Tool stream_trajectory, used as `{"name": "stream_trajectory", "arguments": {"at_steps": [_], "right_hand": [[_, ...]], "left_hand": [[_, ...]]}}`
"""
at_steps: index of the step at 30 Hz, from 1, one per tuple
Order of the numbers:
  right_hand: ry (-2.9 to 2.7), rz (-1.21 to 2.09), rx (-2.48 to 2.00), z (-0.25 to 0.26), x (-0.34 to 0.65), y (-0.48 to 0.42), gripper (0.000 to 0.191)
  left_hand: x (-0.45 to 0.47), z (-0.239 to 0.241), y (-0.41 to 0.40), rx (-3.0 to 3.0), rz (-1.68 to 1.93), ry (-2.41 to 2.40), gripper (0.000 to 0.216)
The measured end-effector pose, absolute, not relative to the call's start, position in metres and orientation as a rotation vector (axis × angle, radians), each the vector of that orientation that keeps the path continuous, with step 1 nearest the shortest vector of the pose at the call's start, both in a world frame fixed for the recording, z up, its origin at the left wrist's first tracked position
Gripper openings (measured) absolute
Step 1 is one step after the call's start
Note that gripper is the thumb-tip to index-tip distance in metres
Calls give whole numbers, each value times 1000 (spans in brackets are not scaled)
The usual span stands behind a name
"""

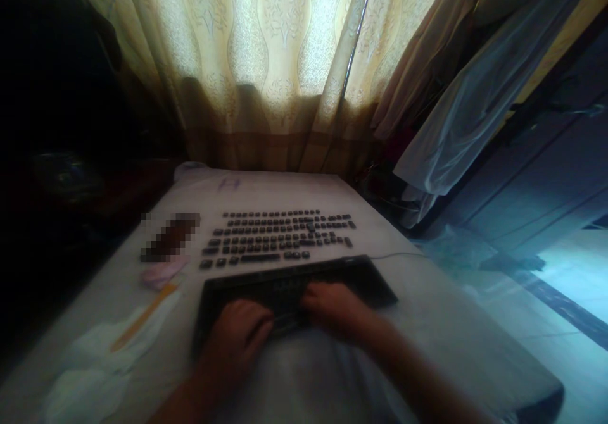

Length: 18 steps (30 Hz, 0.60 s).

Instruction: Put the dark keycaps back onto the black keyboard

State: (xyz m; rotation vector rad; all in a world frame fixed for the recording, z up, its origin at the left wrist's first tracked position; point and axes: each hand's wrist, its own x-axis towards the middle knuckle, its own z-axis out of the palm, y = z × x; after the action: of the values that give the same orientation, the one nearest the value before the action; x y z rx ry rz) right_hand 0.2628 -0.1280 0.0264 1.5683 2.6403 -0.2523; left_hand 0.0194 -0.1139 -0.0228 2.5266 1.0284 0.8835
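A black keyboard [285, 285] lies slightly askew on the cloth-covered table, its key bed dark and blurred. Over its front left part is my left hand [242, 329], fingers curled in and thumb alongside. My right hand [332, 307] is bent over the middle of the keyboard, its fingers drawn together. Whatever either hand holds is hidden by the fingers and the blur. Behind the keyboard, loose black keycaps [270, 229] are laid out in rows, with a long space bar keycap [260, 258] in the nearest row.
A pale cloth [90, 354] lies at the left under an orange-yellow strip [145, 318]. Beyond it are a pink item [164, 273] and a pixelated brown object [171, 237]. A cable [396, 254] runs right from the keyboard. Patterned curtains [280, 50] hang behind the table [456, 329].
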Motion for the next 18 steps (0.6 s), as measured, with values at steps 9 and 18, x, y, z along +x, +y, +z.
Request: {"name": "stream_trajectory", "arguments": {"at_steps": [9, 18], "right_hand": [[2945, -674, 2105, 34, 306, -130, 16], [2578, -1654, 2688, -4, 330, -147, 17]], "left_hand": [[4, -38, -105, 2916, 575, 1165, 66], [-2, -32, -100, 2875, 260, 1264, 57]]}}
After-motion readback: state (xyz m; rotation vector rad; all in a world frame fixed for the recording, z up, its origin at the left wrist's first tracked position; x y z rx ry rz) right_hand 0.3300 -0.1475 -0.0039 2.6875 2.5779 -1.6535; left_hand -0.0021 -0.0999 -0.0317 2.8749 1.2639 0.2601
